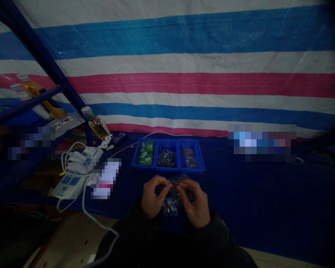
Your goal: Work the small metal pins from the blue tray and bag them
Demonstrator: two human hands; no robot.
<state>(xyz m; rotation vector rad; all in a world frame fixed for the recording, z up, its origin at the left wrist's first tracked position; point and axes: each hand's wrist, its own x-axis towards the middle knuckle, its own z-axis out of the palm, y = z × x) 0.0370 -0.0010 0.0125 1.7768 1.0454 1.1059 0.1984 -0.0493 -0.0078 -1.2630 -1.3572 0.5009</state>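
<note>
My left hand [155,196] and my right hand [194,201] meet over the blue table, thumb and fingertips pinched together on each. Between them they grip a small clear plastic bag [182,177], partly hidden by the fingers. Below the fingertips lies another small clear bag [170,207] with small light pieces inside, too dark to make out. Just beyond the hands stand three joined blue trays: the left tray [133,163] holds green packets [146,152], the middle one metal screws or pins [166,157], the right one clear bags [190,156] with brownish contents.
White power strips [68,184] with plugs and cables lie at the left, beside a blurred-out phone-like object [107,178]. A capped bottle [96,123] leans behind them. A blue metal frame [48,67] rises at the left. Striped sheeting [184,83] hangs behind the table [257,201].
</note>
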